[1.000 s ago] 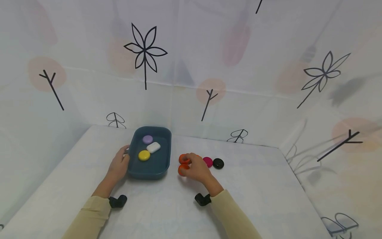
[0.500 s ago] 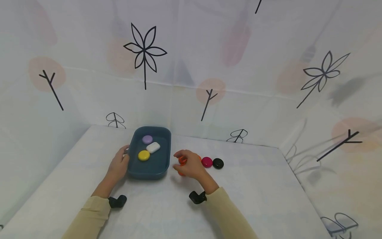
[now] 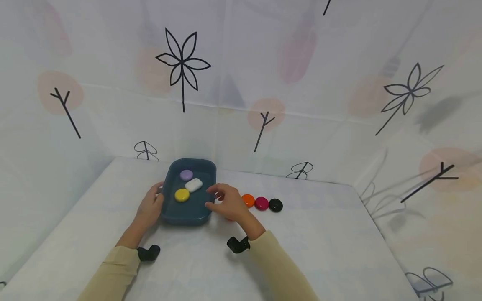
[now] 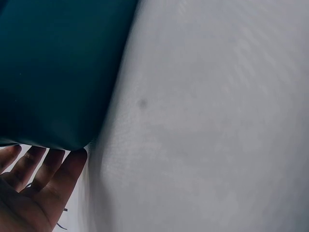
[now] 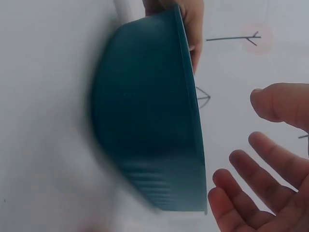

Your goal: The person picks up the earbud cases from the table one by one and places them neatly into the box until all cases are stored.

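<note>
A dark teal tub point(image 3: 188, 216) holds a lilac round piece point(image 3: 186, 175), a white rounded rectangular piece point(image 3: 193, 185) and a yellow round piece point(image 3: 182, 195). My left hand point(image 3: 149, 207) rests at the tub's left side; the left wrist view shows extended fingertips touching its wall. Over the right rim, my right hand point(image 3: 230, 203) has its thumb and fingers spread apart. Nothing shows between them in the right wrist view. Beside it lie an orange round piece point(image 3: 247, 200), a crimson one point(image 3: 261, 203) and a black one point(image 3: 275, 205). Another reddish piece is mostly hidden beneath the hand.
Everything sits on a white cloth-covered table point(image 3: 320, 246). Behind it rises a pale cloth backdrop point(image 3: 241, 79) with flower and twig prints, which also lines the sides. Black wrist cameras are strapped to both wrists.
The right hand has moved left from the red-orange pieces to the tub's right rim, and its fingers have spread. The orange piece now shows fully. My left hand and the tub have stayed put.
</note>
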`<state>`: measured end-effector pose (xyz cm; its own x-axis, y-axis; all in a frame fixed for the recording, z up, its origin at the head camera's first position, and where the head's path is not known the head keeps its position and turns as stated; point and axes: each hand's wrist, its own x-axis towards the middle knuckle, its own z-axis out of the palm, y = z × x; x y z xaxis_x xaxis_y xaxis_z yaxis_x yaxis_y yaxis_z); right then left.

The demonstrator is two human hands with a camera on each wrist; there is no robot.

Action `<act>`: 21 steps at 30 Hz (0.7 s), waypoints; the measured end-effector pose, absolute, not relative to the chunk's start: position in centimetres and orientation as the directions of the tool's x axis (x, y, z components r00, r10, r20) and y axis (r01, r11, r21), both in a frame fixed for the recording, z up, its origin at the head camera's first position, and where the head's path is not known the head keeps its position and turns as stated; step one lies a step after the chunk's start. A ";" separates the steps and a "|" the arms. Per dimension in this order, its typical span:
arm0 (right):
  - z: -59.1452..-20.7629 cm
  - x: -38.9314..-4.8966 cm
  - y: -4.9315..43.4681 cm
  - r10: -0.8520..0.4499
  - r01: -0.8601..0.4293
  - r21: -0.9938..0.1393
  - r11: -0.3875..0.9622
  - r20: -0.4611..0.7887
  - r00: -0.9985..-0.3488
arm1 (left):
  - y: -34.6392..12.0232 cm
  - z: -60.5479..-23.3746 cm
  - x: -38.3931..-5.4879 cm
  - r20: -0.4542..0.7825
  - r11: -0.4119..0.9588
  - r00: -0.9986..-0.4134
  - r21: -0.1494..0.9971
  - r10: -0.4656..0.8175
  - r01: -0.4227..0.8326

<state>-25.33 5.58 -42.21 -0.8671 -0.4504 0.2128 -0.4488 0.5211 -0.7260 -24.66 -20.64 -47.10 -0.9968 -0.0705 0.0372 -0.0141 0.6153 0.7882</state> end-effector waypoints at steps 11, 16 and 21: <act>-41.9 -25.2 3.8 -0.469 -0.464 -0.743 0.482 0.228 -0.853 | -20.7 -47.5 -25.0 0.043 0.600 -0.994 0.799 -0.100 -0.026; -41.9 -25.2 2.9 -0.466 -0.442 -0.761 0.475 0.209 -0.860 | -20.7 -47.8 -25.2 0.041 0.607 -0.995 0.794 -0.089 -0.022; -42.1 -25.3 1.7 -0.458 -0.449 -0.760 0.471 0.225 -0.860 | -20.8 -47.7 -25.2 0.037 0.608 -0.995 0.794 -0.092 -0.026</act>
